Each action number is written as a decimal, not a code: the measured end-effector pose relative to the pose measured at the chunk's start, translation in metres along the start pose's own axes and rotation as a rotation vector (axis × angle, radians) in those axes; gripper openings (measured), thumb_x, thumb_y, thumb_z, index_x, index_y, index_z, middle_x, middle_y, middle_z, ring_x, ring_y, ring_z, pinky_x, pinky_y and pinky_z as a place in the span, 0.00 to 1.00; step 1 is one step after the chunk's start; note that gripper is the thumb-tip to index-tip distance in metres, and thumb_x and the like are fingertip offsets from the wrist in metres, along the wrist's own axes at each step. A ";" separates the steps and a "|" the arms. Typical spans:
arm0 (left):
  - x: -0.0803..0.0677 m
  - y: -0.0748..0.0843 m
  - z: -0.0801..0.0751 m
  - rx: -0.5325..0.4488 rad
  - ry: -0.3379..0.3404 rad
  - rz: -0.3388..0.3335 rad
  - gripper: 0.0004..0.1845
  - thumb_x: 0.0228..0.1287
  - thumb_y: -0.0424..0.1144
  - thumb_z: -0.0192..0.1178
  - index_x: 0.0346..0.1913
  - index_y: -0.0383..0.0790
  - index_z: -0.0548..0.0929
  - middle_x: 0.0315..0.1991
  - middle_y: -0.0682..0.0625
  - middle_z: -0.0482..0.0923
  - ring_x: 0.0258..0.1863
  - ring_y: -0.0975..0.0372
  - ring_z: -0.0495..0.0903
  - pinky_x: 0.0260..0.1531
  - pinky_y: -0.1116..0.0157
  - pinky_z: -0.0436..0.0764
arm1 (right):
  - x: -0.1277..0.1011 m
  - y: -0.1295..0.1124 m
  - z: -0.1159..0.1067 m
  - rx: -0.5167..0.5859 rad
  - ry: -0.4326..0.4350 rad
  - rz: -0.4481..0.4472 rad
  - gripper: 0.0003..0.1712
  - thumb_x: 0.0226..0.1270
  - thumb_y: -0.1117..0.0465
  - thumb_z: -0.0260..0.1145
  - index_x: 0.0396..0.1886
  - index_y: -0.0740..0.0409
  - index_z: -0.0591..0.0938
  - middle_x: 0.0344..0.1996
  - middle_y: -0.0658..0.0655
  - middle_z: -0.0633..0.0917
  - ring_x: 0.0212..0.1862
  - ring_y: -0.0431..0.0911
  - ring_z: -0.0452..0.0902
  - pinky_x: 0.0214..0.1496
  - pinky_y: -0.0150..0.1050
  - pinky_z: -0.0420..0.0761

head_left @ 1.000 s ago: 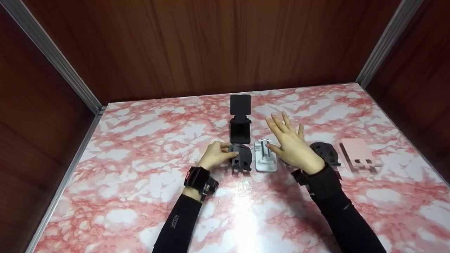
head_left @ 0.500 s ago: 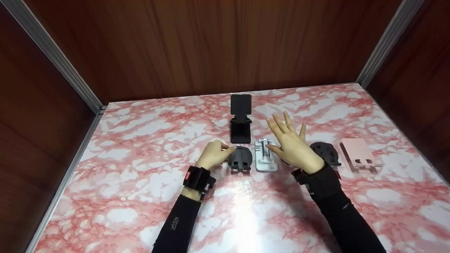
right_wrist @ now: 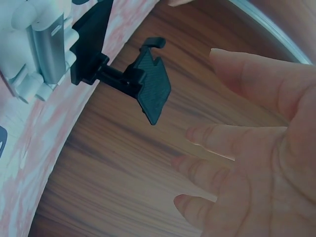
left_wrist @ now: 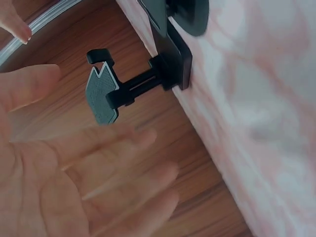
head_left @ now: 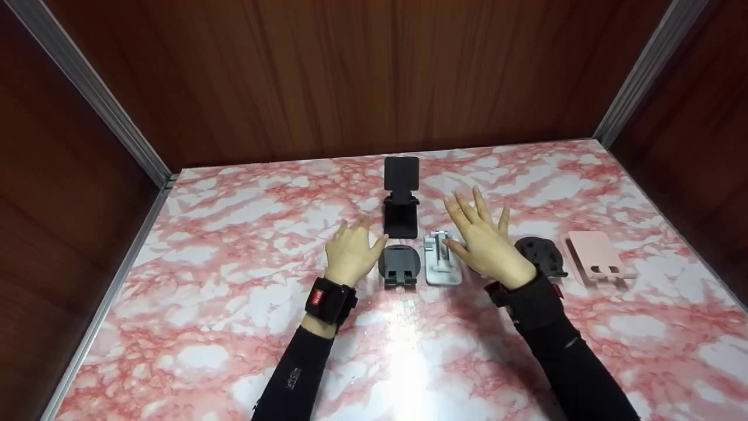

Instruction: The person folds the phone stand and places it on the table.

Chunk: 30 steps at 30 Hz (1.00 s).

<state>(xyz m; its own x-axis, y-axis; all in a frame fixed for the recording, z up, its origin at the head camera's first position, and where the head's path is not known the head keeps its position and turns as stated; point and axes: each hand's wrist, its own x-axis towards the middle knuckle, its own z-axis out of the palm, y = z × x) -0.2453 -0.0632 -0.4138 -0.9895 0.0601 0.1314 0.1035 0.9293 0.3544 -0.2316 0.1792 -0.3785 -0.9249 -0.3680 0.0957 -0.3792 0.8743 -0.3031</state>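
both hands spread: left hand (head_left: 349, 250) just left of the grey stand (head_left: 400, 264); wrist views show only the upright black stand (left_wrist: 143, 79).

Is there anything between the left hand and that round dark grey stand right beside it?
Nothing visible. The left hand hovers open just left of the round grey stand, with only bare marble tabletop between them. The white stand lies on the stand's far side.
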 end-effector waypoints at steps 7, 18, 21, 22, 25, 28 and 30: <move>0.000 0.006 0.000 0.115 0.115 0.031 0.40 0.72 0.61 0.47 0.78 0.42 0.56 0.78 0.43 0.53 0.80 0.49 0.43 0.77 0.43 0.47 | 0.005 0.003 0.008 -0.003 -0.012 0.027 0.40 0.77 0.50 0.54 0.80 0.56 0.49 0.80 0.62 0.47 0.80 0.61 0.30 0.69 0.78 0.28; 0.005 0.012 0.003 0.143 0.185 0.070 0.38 0.73 0.60 0.46 0.78 0.45 0.54 0.80 0.46 0.49 0.80 0.50 0.41 0.78 0.46 0.44 | 0.012 0.009 0.021 0.010 -0.035 0.045 0.39 0.80 0.46 0.46 0.81 0.53 0.44 0.80 0.60 0.44 0.80 0.62 0.32 0.71 0.76 0.28; 0.013 0.011 0.004 0.165 0.190 0.074 0.38 0.72 0.59 0.48 0.78 0.46 0.54 0.80 0.46 0.48 0.80 0.50 0.41 0.78 0.47 0.43 | 0.013 0.009 0.021 0.023 -0.032 0.048 0.39 0.80 0.45 0.46 0.81 0.52 0.44 0.80 0.60 0.44 0.80 0.61 0.32 0.71 0.75 0.27; 0.016 0.011 0.004 0.176 0.191 0.074 0.38 0.72 0.59 0.48 0.79 0.46 0.54 0.80 0.46 0.47 0.80 0.51 0.41 0.78 0.47 0.43 | 0.013 0.009 0.022 0.025 -0.030 0.049 0.39 0.80 0.45 0.46 0.81 0.52 0.44 0.80 0.60 0.44 0.80 0.61 0.32 0.71 0.75 0.27; 0.026 0.012 0.005 0.202 0.191 0.078 0.38 0.73 0.59 0.46 0.79 0.45 0.53 0.80 0.46 0.46 0.80 0.51 0.41 0.79 0.48 0.43 | 0.014 0.009 0.022 0.023 -0.032 0.052 0.39 0.80 0.44 0.45 0.81 0.52 0.43 0.80 0.59 0.44 0.80 0.61 0.32 0.71 0.75 0.28; 0.037 0.014 0.008 0.181 0.192 0.088 0.37 0.74 0.57 0.46 0.78 0.44 0.54 0.80 0.46 0.49 0.80 0.50 0.43 0.79 0.49 0.44 | 0.013 0.008 0.021 0.020 -0.026 0.052 0.39 0.80 0.44 0.45 0.81 0.51 0.43 0.80 0.59 0.44 0.80 0.61 0.33 0.71 0.75 0.29; 0.044 0.015 0.010 0.131 0.182 0.095 0.37 0.74 0.56 0.47 0.78 0.42 0.55 0.79 0.45 0.50 0.80 0.50 0.44 0.79 0.50 0.44 | 0.013 0.008 0.021 0.022 -0.023 0.048 0.39 0.80 0.44 0.46 0.81 0.52 0.44 0.80 0.60 0.44 0.80 0.62 0.33 0.71 0.75 0.29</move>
<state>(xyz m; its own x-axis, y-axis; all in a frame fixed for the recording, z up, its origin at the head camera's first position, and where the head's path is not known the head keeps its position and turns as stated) -0.2879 -0.0430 -0.4117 -0.9403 0.0942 0.3270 0.1698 0.9626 0.2111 -0.2458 0.1747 -0.3997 -0.9412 -0.3327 0.0590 -0.3331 0.8841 -0.3277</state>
